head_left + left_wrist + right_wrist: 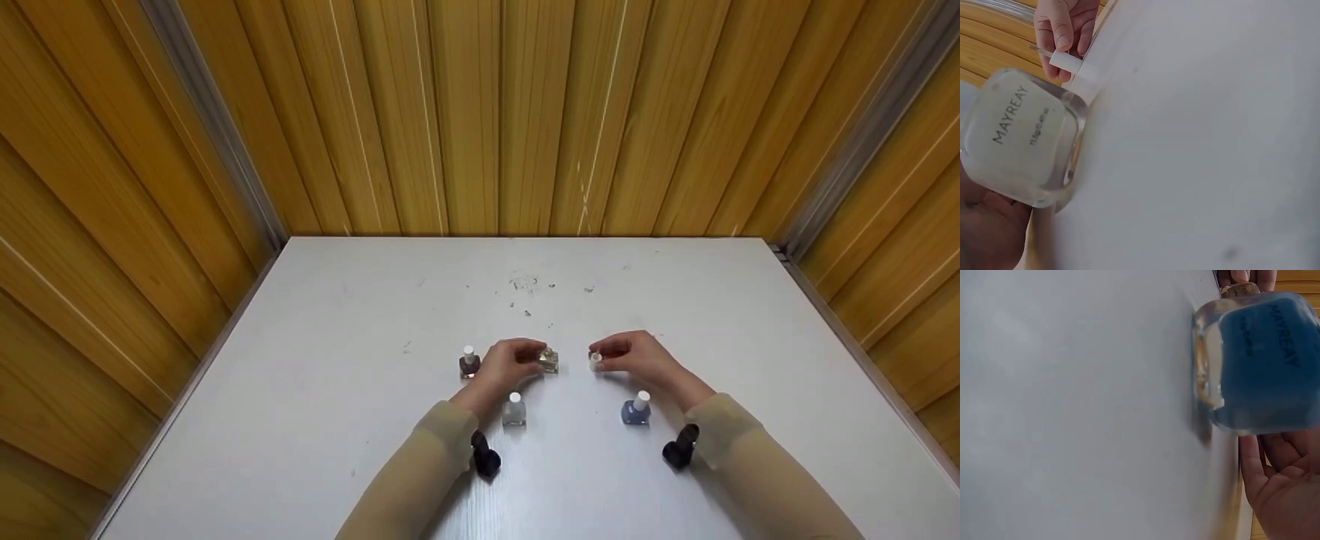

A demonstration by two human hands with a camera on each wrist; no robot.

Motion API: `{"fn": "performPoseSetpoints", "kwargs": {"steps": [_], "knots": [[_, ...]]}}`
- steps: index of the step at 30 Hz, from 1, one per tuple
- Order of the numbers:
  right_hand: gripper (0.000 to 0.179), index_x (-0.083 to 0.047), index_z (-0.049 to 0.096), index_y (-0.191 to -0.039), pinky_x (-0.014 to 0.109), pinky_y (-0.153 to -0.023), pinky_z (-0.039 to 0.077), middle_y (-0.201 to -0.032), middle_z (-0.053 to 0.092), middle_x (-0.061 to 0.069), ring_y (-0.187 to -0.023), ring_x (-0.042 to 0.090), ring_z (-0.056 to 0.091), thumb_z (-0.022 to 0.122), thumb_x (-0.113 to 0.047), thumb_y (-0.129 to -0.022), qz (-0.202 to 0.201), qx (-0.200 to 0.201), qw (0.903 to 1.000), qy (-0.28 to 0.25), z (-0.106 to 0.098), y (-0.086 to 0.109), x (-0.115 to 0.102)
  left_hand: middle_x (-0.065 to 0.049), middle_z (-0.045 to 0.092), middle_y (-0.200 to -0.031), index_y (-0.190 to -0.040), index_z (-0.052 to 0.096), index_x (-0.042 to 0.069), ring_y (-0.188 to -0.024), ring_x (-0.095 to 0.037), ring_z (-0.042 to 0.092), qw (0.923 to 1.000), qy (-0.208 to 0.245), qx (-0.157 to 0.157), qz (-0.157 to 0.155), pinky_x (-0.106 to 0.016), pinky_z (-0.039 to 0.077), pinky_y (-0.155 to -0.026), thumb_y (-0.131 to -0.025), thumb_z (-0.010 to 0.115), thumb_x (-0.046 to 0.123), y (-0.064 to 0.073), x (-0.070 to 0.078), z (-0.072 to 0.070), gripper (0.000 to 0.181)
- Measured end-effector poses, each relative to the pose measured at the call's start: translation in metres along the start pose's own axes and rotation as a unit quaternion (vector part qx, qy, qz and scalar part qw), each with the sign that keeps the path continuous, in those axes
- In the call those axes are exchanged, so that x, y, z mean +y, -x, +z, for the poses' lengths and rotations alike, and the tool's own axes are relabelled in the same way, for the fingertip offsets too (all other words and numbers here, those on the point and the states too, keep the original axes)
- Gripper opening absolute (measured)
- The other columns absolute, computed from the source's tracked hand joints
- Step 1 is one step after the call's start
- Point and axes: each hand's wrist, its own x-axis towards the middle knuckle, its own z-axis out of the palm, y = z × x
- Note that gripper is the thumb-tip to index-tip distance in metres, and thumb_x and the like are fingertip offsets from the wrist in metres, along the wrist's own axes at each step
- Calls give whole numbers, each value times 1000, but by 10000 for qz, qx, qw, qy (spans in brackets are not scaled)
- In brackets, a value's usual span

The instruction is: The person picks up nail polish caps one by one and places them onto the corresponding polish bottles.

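My left hand (504,366) pinches a small glass nail polish bottle (549,361) with gold glittery contents, its neck uncapped. To its right, my right hand (641,357) holds the white nail polish cap (595,361) between thumb and fingers. The left wrist view shows the cap's brush (1040,50) sticking out, apart from the bottle. The glittery bottle (1241,291) is partly hidden behind a blue one in the right wrist view. A whitish nail polish bottle (514,412) stands by my left wrist, and a blue nail polish bottle (636,411) by my right wrist.
A dark mauve nail polish bottle (469,364) with a white cap stands left of my left hand. Everything is on a white table (360,315) with small dark marks. Yellow wood-look panels (465,120) rise behind and at both sides. A black wrist camera (486,459) sits on each sleeve.
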Motion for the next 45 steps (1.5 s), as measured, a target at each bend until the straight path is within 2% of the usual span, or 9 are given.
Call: {"fn": "performPoseSetpoints", "kwargs": {"steps": [8,14,21,24,27,29,38,41,45], "knots": [[29,-9,78,-115,25,-85,51,-112,77,9,-100,12,66,82,-19,-89,76,13,9999,92,1,2,-1,-2,78,-112,-115,76,10,-108,-13,70,9996,-168,170,-113,-27,55,-98,-90,76,5,2,0,5,25],[27,-9,78,-114,27,-85,52,-112,78,8,-100,13,68,81,-20,-89,-9,55,9998,176,0,2,-1,-3,78,-113,-115,76,10,-108,-13,71,9995,-217,161,-140,-26,57,-95,-91,76,6,5,4,3,23],[27,-12,78,-116,22,-86,52,-115,78,7,-105,14,69,80,-22,-90,-62,-126,9997,208,-8,3,-1,-7,77,-112,-115,74,5,-106,-15,71,9995,228,134,-151,-26,58,-93,-92,74,4,9,11,-4,23],[28,-12,77,-117,21,-83,55,-116,77,8,-102,12,67,80,-19,-90,30,-130,9999,40,-18,7,-4,-8,76,-112,-116,73,5,-104,-16,70,9985,449,220,-211,-27,58,-93,-93,74,6,12,13,-10,23],[29,-10,76,-120,20,-82,58,-117,76,10,-99,10,66,78,-17,-92,65,-89,9999,-87,-29,11,-9,-10,76,-112,-116,73,4,-102,-17,71,9979,543,341,-128,-28,59,-91,-92,75,7,16,17,-17,24],[29,-9,75,-120,19,-82,58,-118,76,10,-99,8,68,77,-18,-93,63,-42,9998,-194,-35,14,-15,-11,76,-112,-116,72,4,-101,-18,72,9978,519,407,4,-28,60,-90,-92,77,9,19,21,-20,25],[29,0,70,-118,17,-88,58,-123,74,19,-99,3,72,74,-17,-96,-510,171,9966,-625,-52,34,-58,-13,76,-118,-118,69,3,-108,-24,73,9946,674,663,421,-33,60,-94,-93,75,11,31,33,-28,27],[29,2,68,-120,19,-86,59,-121,72,21,-97,6,73,72,-14,-97,-675,232,9950,-696,-50,40,-75,-15,76,-119,-119,67,2,-110,-26,73,9936,666,748,529,-33,60,-95,-94,73,10,34,34,-28,27],[29,2,68,-123,20,-84,59,-116,72,21,-96,11,73,70,-13,-98,-817,271,9936,-729,-37,43,-96,-17,76,-118,-120,67,1,-110,-27,74,9929,639,792,615,-30,61,-94,-95,73,9,38,37,-28,27]]}}
